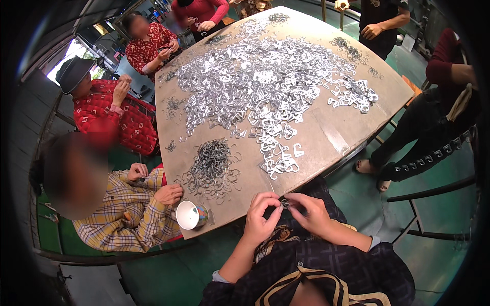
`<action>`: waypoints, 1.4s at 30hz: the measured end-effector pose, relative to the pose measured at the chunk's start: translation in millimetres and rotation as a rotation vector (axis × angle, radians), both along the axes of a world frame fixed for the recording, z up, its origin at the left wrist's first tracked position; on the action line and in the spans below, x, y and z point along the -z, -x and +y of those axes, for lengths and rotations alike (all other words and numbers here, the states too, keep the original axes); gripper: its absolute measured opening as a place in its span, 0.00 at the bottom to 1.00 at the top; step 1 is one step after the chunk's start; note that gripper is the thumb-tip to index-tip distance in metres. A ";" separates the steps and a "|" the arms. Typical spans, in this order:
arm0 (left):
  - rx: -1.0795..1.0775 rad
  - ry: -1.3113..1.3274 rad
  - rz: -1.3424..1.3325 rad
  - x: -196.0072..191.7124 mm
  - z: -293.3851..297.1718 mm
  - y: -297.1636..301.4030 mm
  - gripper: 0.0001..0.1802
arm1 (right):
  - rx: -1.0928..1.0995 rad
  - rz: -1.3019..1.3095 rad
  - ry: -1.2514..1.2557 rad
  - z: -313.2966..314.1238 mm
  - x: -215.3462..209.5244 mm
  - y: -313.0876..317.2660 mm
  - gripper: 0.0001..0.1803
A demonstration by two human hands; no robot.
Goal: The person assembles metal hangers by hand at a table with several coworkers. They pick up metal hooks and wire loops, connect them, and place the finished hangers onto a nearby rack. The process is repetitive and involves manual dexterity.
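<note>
Just past the table's near edge, my left hand (261,215) and my right hand (310,213) meet with fingertips pinched. Between them is a small dark metal piece (284,203), largely covered by the fingers, so its exact shape is hidden. Closest to my hands on the table lie loose, flat, silvery hook-shaped metal pieces (278,158), at the tip of a large heap (255,71). To the left of these sits a pile of thin, dark, bent wire clips (212,160).
A paper cup (188,215) stands at the brown table's (232,206) near left corner. Beside it rests the hand (168,194) of a person in a plaid shirt. Several people line the left and far sides; another stands at right, near a dark metal frame (434,191).
</note>
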State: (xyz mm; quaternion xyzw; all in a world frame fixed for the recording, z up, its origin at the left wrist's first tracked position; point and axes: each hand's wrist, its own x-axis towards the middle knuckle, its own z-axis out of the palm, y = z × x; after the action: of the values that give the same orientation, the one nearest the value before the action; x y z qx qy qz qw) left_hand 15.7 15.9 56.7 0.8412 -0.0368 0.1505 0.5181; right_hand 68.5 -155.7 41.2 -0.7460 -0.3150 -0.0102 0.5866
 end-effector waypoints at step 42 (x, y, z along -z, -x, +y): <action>0.042 0.024 -0.062 23.1 -20.8 8.3 0.08 | 0.073 -0.264 0.711 49.0 69.6 -117.3 0.16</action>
State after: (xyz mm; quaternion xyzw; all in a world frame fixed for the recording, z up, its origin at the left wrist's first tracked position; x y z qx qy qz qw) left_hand 7.4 -5.0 33.5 0.8289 -0.0689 0.1659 0.5297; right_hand 185.8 -106.7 -28.3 -0.9061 -0.3447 -0.0172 0.2446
